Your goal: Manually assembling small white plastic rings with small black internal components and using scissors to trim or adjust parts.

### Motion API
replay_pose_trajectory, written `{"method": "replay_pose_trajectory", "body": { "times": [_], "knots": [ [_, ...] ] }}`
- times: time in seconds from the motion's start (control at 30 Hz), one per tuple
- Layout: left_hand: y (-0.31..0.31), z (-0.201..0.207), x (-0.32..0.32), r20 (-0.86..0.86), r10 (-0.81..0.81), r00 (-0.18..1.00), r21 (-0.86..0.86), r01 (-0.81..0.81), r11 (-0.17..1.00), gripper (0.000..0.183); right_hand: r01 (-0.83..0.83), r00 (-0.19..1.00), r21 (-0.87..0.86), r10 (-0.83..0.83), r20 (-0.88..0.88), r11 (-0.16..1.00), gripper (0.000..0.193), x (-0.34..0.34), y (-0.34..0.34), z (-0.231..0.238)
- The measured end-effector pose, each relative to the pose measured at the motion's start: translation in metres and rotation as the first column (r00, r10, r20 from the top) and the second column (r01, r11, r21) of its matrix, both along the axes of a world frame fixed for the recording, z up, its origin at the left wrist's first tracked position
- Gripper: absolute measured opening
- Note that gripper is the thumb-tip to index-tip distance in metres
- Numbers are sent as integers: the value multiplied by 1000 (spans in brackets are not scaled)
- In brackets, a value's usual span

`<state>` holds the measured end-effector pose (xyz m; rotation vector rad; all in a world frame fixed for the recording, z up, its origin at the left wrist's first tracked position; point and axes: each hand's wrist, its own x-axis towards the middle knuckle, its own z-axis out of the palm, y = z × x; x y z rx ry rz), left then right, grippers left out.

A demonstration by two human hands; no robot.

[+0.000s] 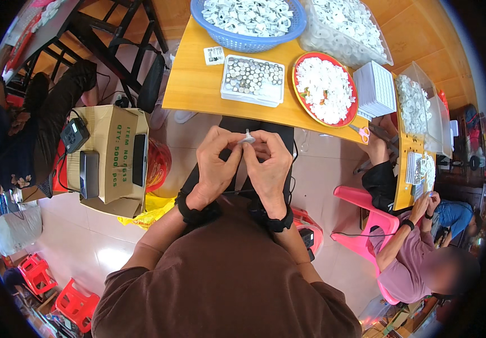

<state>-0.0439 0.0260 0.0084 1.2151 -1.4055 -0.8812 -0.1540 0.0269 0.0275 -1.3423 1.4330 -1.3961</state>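
Over my lap, just off the table's near edge, I hold a small white plastic piece (247, 137) with a round base and a thin stem pointing up. My left hand (218, 159) pinches it from one side with thumb and index finger. From the other side my right hand (269, 164) grips it the same way, both sets of fingertips touching. The fingers partly hide the piece. Beyond my hands, a white box (252, 102) of silver button cells stands on the wooden table (189, 84).
A blue basket (248, 43) and a clear bin (323, 44) hold white parts. A red plate (333, 123) of small white pieces, stacked white trays (375, 90) and scissors (361, 133) lie rightward. A cardboard box (106, 163) stands left. A co-worker (403, 262) sits right.
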Motion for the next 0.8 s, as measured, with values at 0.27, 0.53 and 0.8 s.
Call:
{"method": "replay_pose_trajectory", "body": {
  "times": [0.27, 0.53, 0.8],
  "knots": [
    [4, 5, -6, 125, 91, 988, -192, -66, 979, 21, 50, 999, 18, -49, -7, 999, 14, 3, 1, 0],
    [6, 7, -6, 196, 79, 977, -241, -30, 970, 19, 45, 999, 47, -46, 11, 998, 14, 2, 1, -6],
    [3, 3, -4, 182, 116, 977, -262, -66, 963, 22, 9, 995, 54, -14, 98, 999, 14, 4, -1, -2]
  ]
}}
